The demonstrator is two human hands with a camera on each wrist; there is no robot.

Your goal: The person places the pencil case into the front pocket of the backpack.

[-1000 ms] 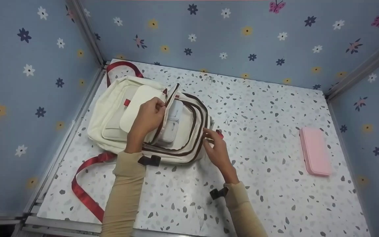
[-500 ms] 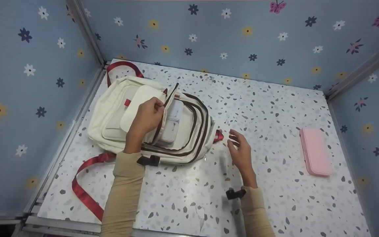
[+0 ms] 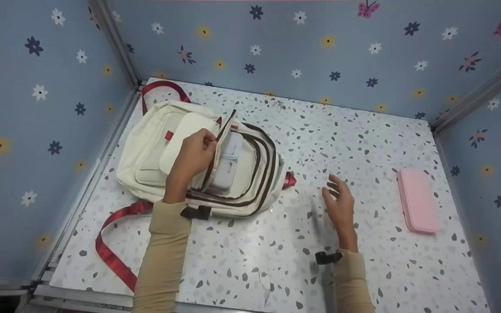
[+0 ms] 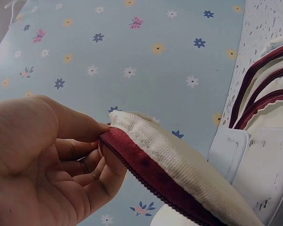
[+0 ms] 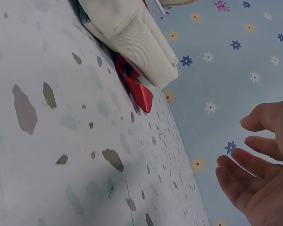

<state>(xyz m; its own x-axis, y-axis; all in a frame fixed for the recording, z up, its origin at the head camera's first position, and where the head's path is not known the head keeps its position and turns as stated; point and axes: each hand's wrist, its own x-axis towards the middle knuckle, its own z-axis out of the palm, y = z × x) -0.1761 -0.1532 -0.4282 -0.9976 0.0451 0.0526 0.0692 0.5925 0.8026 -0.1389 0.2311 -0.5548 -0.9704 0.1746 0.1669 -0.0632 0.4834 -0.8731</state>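
Note:
A cream backpack (image 3: 146, 130) with dark red zipper edging lies flat on the table, its front pocket unzipped. My left hand (image 3: 193, 154) pinches the zipper edge of the pocket's flap (image 4: 179, 169) between thumb and fingers and holds it up. Inside the pocket sits a pale grey-white case or pouch (image 3: 225, 174), partly hidden by the flap. My right hand (image 3: 340, 202) hovers over the table to the right of the backpack, fingers loosely bent and holding nothing. Farther right lies a pink rectangular case (image 3: 418, 201).
Red straps (image 3: 113, 256) trail from the backpack's left side, and a red loop (image 3: 289, 179) shows at its right end. Flower-patterned walls (image 3: 276, 52) enclose the speckled table (image 3: 355, 143) at the back and sides.
My right hand has left the backpack's right edge and moved right, toward the pink case. The left hand keeps its pinch on the flap with little motion.

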